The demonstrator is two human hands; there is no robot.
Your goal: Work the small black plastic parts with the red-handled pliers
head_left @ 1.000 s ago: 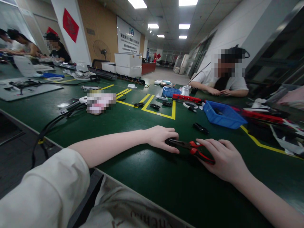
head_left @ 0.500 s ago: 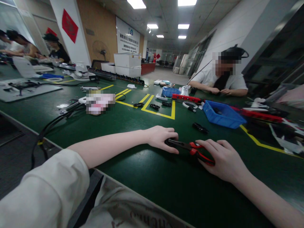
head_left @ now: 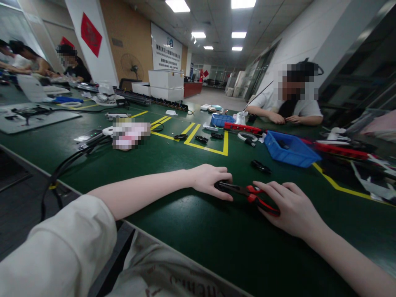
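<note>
My left hand (head_left: 208,179) is closed around a small black part (head_left: 220,185), which its fingers partly cover; the exact kind is hard to make out. Needle-nose pliers (head_left: 253,193) with red and black handles are gripped in my right hand (head_left: 291,209). Their jaws point left and reach the black part at my left fingers. Whether the jaws are clamped on it is unclear. Beyond the pliers, another black piece (head_left: 260,166) lies on the green table (head_left: 192,231).
Several small black pieces (head_left: 201,139) lie around the yellow tape marks. A blue bin (head_left: 291,150) with something dark inside stands at the right, near a red strip (head_left: 243,128). Cables (head_left: 66,159) and a pink item (head_left: 130,136) are left. A co-worker (head_left: 287,101) sits opposite.
</note>
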